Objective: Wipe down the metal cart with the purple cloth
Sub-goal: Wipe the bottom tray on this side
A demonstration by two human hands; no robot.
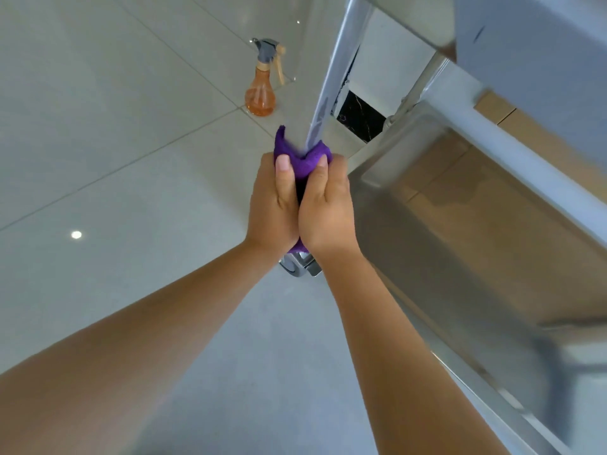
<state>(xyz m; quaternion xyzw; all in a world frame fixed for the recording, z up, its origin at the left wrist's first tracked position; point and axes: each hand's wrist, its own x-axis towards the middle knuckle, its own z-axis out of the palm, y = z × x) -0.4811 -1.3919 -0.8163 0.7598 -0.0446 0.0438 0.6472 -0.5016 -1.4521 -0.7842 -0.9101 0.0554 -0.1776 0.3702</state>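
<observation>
The purple cloth [300, 159] is wrapped around the lower part of a corner post [341, 54] of the metal cart [427, 244]. My left hand [272, 205] and my right hand [325, 208] grip the cloth together, palms facing each other, thumbs pressed on its top edge. The post rises up out of the cloth. Below my wrists a caster wheel [297, 266] of the cart shows. The cart's lower shelf lies to the right of my hands, and an upper shelf is at the top right.
An orange spray bottle [261, 90] with a grey trigger head stands on the tiled floor [115, 126] beyond my hands, left of the post. A dark marble panel [359, 121] shows behind the cart. Pale floor tiles stretch to the left.
</observation>
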